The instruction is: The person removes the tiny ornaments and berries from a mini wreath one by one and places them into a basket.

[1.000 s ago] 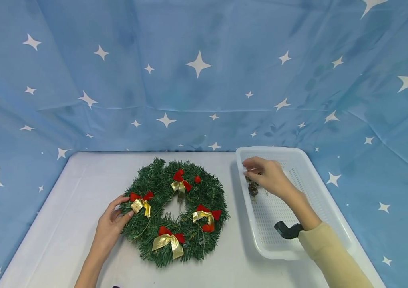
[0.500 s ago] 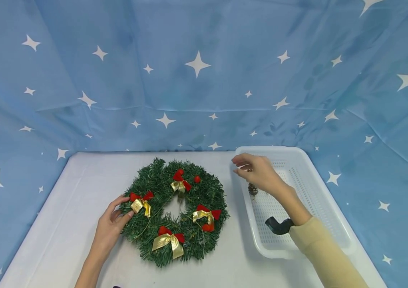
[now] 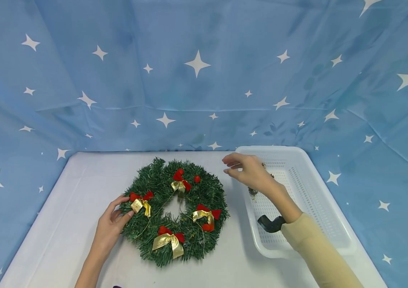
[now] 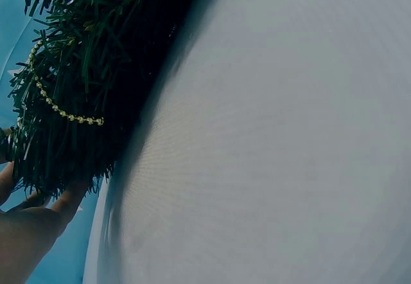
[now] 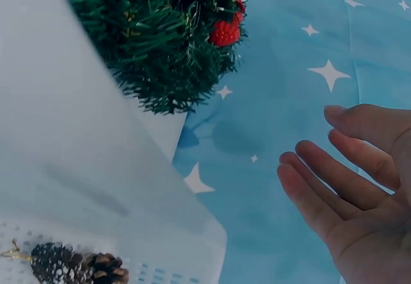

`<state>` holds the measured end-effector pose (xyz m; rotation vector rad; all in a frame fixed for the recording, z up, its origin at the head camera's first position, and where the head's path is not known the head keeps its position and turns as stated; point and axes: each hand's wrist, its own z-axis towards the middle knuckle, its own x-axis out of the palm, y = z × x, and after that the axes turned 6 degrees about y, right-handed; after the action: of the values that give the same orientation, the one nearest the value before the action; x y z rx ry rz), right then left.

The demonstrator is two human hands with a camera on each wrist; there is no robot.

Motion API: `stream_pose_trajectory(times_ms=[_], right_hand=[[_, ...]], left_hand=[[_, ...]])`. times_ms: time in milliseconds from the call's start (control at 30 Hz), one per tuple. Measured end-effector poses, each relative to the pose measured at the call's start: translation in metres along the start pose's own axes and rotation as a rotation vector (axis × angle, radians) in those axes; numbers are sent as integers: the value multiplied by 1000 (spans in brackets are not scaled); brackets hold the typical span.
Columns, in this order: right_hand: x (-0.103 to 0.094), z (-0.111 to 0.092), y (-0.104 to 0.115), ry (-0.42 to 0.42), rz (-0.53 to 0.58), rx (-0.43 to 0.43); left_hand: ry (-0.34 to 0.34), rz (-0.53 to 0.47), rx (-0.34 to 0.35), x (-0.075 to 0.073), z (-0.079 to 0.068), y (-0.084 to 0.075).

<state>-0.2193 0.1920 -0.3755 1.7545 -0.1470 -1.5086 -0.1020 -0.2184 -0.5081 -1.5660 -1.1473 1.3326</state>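
Observation:
A green Christmas wreath [image 3: 211, 188] lies flat on the table, trimmed with red and gold bows [image 3: 168, 241], red berries [image 3: 197, 179] and a gold bead string [image 4: 70, 117]. My left hand [image 3: 109, 222] holds its left edge, thumb and fingers in the greenery beside one bow. My right hand [image 3: 248, 172] hovers over the left rim of the white basket [image 3: 319, 204]. In the right wrist view its fingers [image 5: 340, 184] are loosely bent and apart, with nothing between them. Beneath it, pine cones [image 5: 54, 263] lie in the basket, partly hidden in the head view.
The white table [image 3: 85, 180] carries the wreath in the middle and the basket at its right. A blue cloth [image 3: 196, 100] with white stars stands behind and at both sides. A small dark object [image 3: 116, 286] peeks in at the front edge.
My right hand has moved left, from above the basket's inside to over its left rim, uncovering more of the basket. My left hand and the wreath have stayed still.

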Motion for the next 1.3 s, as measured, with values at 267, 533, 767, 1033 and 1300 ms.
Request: stream_pose_trajectory(times_ms=[267,533,767,1033,1300], right_hand=[[12,10,3,34,30,-43],[23,19,6,70,59,-53],[35,29,6,91,58,-93],[48,36,5,134,50,-95],[62,43,4,180,20,-56]], left_hand=[[3,-16,2,0,0,-1],[1,-8,-4,1,0,-2],[-2,2,-6,2,0,-1],[-3,-21,-4,1,0,0],[2,-1,-16,0,-1,-2]])
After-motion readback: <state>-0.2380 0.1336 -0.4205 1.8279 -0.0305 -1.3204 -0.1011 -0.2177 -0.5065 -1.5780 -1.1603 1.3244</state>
